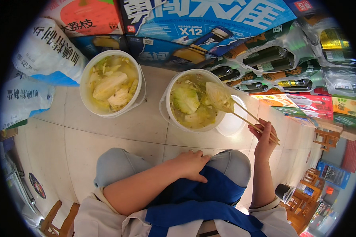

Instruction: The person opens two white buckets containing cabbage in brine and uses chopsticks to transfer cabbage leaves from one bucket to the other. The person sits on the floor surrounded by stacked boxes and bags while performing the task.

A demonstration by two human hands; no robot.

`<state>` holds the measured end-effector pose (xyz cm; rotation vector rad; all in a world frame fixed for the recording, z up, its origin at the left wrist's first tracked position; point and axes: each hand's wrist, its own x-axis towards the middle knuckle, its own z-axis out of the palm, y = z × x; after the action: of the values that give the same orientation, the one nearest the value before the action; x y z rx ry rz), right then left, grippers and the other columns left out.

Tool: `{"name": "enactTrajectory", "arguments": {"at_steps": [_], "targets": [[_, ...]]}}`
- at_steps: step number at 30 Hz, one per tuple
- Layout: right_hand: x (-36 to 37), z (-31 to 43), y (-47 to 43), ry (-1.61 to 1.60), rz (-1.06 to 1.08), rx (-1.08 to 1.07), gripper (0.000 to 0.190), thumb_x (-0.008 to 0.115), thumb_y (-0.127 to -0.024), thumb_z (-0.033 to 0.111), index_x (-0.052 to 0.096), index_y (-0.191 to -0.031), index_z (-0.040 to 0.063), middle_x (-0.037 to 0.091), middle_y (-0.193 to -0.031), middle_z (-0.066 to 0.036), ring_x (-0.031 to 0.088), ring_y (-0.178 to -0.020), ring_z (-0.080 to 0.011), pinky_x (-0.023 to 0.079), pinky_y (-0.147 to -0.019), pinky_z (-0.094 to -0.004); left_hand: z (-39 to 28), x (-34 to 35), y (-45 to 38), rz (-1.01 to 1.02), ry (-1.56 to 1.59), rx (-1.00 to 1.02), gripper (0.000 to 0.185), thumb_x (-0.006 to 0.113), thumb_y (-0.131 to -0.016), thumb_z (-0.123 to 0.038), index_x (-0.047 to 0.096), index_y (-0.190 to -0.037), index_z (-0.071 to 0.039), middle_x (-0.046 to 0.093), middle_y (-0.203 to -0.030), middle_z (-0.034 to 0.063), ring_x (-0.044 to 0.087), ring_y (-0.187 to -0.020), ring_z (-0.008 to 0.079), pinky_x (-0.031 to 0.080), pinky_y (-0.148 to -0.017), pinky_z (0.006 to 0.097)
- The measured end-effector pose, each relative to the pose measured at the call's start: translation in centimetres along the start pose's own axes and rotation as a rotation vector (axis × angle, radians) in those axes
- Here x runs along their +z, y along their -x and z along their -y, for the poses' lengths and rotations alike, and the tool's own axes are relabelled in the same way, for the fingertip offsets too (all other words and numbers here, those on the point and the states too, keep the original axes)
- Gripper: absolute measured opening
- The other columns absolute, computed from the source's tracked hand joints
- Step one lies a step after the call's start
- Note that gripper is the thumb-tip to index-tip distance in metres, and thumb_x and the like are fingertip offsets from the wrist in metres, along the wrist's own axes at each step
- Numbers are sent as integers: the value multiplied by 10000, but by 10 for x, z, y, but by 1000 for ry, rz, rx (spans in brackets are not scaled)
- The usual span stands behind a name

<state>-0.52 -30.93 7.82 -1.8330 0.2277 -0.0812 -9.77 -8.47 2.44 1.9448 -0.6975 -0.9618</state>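
Observation:
My right hand [264, 134] grips a pair of long wooden chopsticks [249, 117]. Their tips hold a pale, wet piece of cabbage [218, 96] over the right side of a white plastic bucket [168, 102]. Inside that bucket, a greener cabbage piece [184, 100] sits in cloudy yellowish liquid with small dark bits. My left hand [192, 166] rests, thumb spread, on the blue apron [209, 183] and against my right knee. A second white bucket [82, 84], to the left, contains more cabbage [111, 86] in liquid. Partly behind the right bucket lies a white lid [233, 123].
Both buckets stand on a tiled floor [112, 154]. Beyond them are stacked beverage cartons [178, 20], with plastic-wrapped bottle packs [270, 59] at right. White printed sacks [50, 47] lean at left. Wooden chairs [59, 220] and wooden furniture [302, 204] stand near the lower edges.

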Motion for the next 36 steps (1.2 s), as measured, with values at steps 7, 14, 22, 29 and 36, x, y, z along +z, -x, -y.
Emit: {"name": "enactTrajectory", "arguments": {"at_steps": [7,14,22,29,36], "targets": [[-8,2,5,97,82,50,341,447,-962,224,575,-1020,-88,588,-785,-120,657,-741,-238,569,-710,-299,0,2,-4,7,-9,9,778,696,-701,-454,396,-1274,-21,501,-1138,210,537,-986,384,459,-815,431],[26,40,-53,128,278,-17,338,452,-954,216,584,-1013,-90,604,-762,-98,665,-687,-218,551,-603,-251,-2,-2,-2,21,-3,-1,748,690,-711,-448,410,-1252,-15,503,-1132,211,536,-991,380,458,-816,426],[54,9,-137,267,390,253,387,513,-910,341,610,-935,-33,633,-743,-122,648,-567,-222,551,-512,-263,-5,-3,1,-5,-14,-2,750,687,-711,-456,415,-1251,-12,510,-1126,214,540,-993,383,461,-823,426],[48,2,-87,249,330,52,361,480,-939,259,617,-878,-69,646,-740,-128,652,-589,-205,525,-524,-250,-2,-4,2,13,-6,-19,765,691,-704,-456,408,-1260,-14,509,-1133,213,550,-974,394,466,-817,433],[53,10,-10,388,392,-432,218,469,-934,102,630,-903,-41,634,-721,-76,638,-647,-140,486,-620,-234,-1,0,5,-38,-3,31,743,693,-700,-455,432,-1226,1,527,-1096,214,560,-945,395,474,-798,436]]}}
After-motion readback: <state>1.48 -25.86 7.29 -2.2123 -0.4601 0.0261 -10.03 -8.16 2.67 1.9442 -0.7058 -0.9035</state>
